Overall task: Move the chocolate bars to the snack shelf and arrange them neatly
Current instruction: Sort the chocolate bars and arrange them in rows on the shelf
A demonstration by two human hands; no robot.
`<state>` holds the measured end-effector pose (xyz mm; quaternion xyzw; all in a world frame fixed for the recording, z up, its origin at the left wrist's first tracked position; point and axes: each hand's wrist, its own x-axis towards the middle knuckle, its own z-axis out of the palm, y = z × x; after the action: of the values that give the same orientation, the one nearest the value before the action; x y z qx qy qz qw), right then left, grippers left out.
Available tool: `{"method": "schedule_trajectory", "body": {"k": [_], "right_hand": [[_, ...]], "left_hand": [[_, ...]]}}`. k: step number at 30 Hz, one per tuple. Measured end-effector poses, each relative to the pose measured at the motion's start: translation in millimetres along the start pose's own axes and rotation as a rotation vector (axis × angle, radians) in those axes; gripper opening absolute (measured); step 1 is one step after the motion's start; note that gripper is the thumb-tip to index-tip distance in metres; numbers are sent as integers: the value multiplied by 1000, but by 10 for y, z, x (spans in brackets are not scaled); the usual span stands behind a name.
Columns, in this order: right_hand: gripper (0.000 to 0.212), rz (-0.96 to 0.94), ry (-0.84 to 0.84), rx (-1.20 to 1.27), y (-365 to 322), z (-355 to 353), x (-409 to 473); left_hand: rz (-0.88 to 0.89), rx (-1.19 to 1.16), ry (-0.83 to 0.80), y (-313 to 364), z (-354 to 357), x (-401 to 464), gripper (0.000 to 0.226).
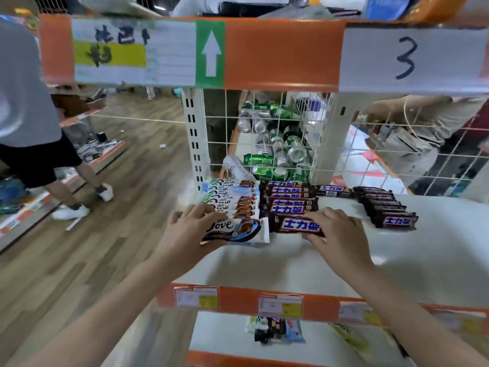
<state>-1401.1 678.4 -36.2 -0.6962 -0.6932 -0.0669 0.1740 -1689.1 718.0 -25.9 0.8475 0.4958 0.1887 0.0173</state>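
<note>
Chocolate bars sit in rows on the white shelf [344,260]; my left hand [185,231] grips the front Dove bar [238,230], my right hand [336,231] pinches the front Snickers bar [296,225] beside it, another dark stack [386,207] lies further right, green cans [275,144] piled behind the wire grid

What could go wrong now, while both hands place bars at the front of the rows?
1. The left hand holds the Dove bar at a tilt to its row; set down so, it may end up crooked.
2. The right hand pinches the Snickers bar close against the Snickers row; a push might shift those bars.
3. The third row already slants across the shelf.
</note>
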Motion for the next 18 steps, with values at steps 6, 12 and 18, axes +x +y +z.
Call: {"method": "schedule_trajectory", "body": {"k": [6, 12, 18], "right_hand": [[40, -1, 31, 35, -77, 38, 88], [39, 9, 44, 35, -117, 75, 115], [40, 27, 40, 21, -121, 103, 124]], "left_hand": [[36, 0, 20, -66, 46, -10, 45], [59, -3, 58, -158, 89, 8, 47], [9, 19, -23, -265, 195, 31, 56]]}}
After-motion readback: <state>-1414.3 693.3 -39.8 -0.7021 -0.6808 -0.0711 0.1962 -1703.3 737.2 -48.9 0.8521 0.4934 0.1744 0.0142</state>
